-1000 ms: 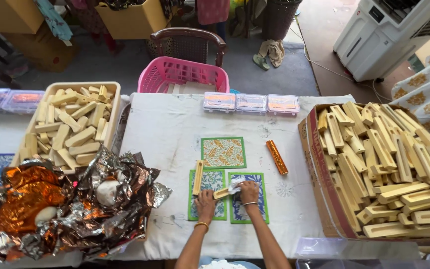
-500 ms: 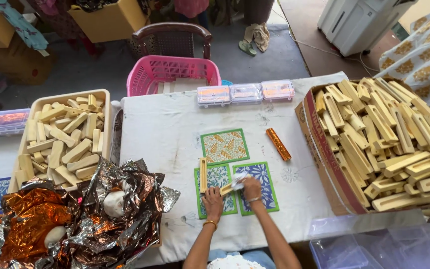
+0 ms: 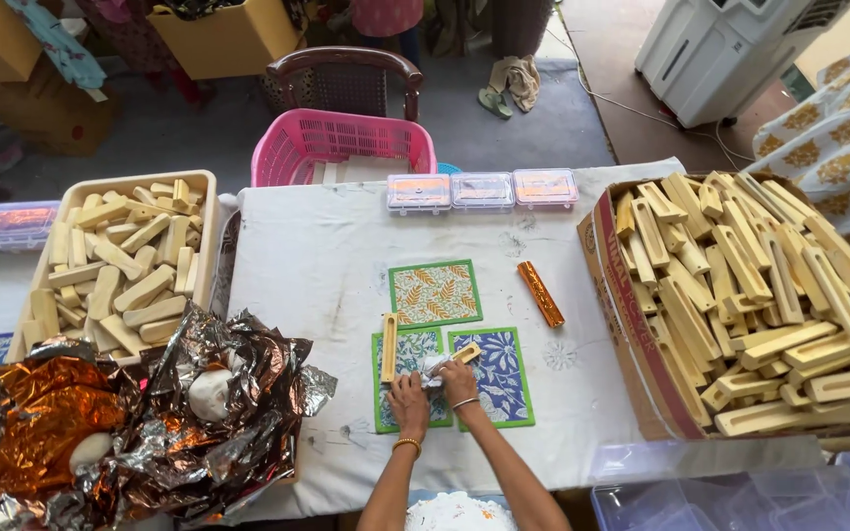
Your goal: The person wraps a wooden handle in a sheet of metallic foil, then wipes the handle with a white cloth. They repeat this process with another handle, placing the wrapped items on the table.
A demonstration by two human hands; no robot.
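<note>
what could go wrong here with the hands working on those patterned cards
1. The small cream piece pinched at the right hand juts past the fingertips, so it might slip out onto the blue card.
2. The long cream stick lies loose right beside the left hand; a nudge could knock it off the green-edged card.
3. The crumpled foil sits close by the left forearm and could snag.

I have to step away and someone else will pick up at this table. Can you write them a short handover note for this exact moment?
Left hand rests on the blue patterned tiles. Right hand presses a white cloth against a short cream block there. A long cream frame piece lies beside them, an orange foil-wrapped stick to the right. Cardboard box of frame pieces sits right, tray of blocks left. How far along the work is cannot be told.
</note>
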